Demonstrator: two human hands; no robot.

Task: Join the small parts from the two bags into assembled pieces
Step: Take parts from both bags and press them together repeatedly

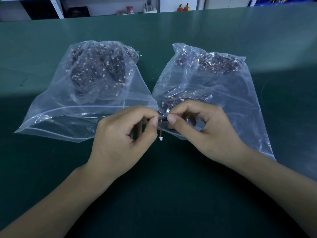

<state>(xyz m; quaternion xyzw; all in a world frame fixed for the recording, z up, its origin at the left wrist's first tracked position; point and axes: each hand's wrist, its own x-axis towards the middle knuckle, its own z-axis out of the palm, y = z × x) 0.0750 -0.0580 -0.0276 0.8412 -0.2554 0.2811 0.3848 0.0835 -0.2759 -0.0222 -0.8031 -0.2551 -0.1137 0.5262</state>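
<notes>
Between two clear plastic zip bags (82, 93) on green mat (51, 40), left hand (123, 136) and right hand (202, 129) pinch one small dark part with dangling white-tipped wire (160, 133); mid-join, next needs careful alignment, firm press.

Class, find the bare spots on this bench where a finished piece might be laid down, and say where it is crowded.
Bare green mat lies between the two forearms, left of the left bag, and beyond both bags. It is crowded where the left hand and right hand pinch a small part at the bag mouths.
</notes>
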